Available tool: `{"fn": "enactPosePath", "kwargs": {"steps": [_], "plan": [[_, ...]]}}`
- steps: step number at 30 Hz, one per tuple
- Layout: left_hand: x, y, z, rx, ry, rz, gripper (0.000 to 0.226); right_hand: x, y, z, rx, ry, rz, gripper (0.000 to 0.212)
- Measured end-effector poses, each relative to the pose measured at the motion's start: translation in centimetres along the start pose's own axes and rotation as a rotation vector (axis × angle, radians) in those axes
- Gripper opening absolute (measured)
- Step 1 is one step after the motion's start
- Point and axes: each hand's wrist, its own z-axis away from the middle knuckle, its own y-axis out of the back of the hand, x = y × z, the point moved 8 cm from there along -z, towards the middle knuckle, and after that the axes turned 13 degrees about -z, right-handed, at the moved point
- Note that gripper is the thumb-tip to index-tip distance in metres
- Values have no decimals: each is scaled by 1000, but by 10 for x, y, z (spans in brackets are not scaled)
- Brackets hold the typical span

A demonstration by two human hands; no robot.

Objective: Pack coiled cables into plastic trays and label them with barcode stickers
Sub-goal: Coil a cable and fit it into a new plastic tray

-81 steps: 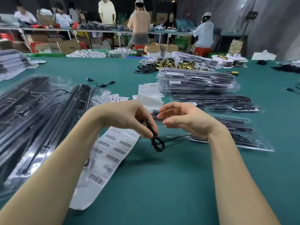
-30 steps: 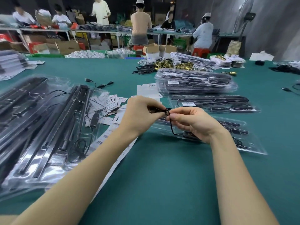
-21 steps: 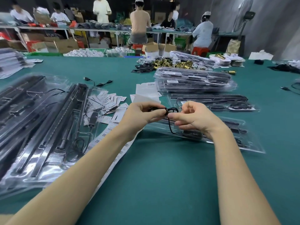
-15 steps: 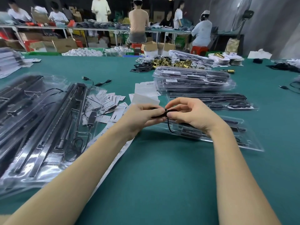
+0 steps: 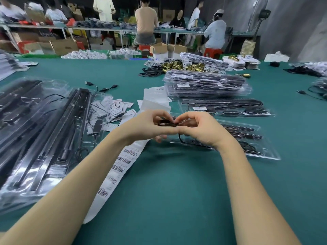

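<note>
Both hands, left grip [image 5: 146, 128] and right grip [image 5: 200, 129], pinch the coiled cable [image 5: 166, 123] above the open tray [image 5: 265, 152] mid-counter. The operator should keep loops tight, then seat the coil fully before labelling.

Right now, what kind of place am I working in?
Most likely a packing workshop or small factory floor. A stack of filled clear plastic trays sits on a long green table, a strip of barcode stickers lies beside your arms, and other workers sit at benches among cardboard boxes.
</note>
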Motion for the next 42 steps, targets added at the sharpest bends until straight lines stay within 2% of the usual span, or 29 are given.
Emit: {"fn": "enactPosePath", "kwargs": {"steps": [3, 6, 9, 12, 18, 21, 23, 28, 34, 42], "plan": [[9, 15, 1, 164, -233, -437, 24, 4, -2, -1, -14, -14, 21, 11], [10, 14, 2, 243, -347, -571, 15, 5, -6, -2, -26, -18, 60, 11], [1, 12, -1, 236, -339, -532, 13, 2, -3, 2, 11, 8, 168, 19], [-4, 9, -3, 221, -334, -515, 16, 0, -5, 11, 27, 67, 166, 28], [-6, 5, -2, 199, -321, -428, 17, -7, -14, 20, 99, 191, 297, 22], [-10, 16, 1, 162, -334, -491, 39, -5, -15, 21, 142, 199, 298, 23], [-19, 25, 1, 116, -295, -578, 45, -2, -14, 21, 151, 189, 306, 23], [-35, 39, 5, 4, -181, -452, 33, -1, -13, 23, 140, 170, 315, 24], [-36, 49, 10, 30, -179, -508, 7, -3, -13, 26, 142, 168, 336, 25], [-24, 39, 7, 142, -252, -741, 10, -8, -11, 28, 179, 202, 411, 25]]}}
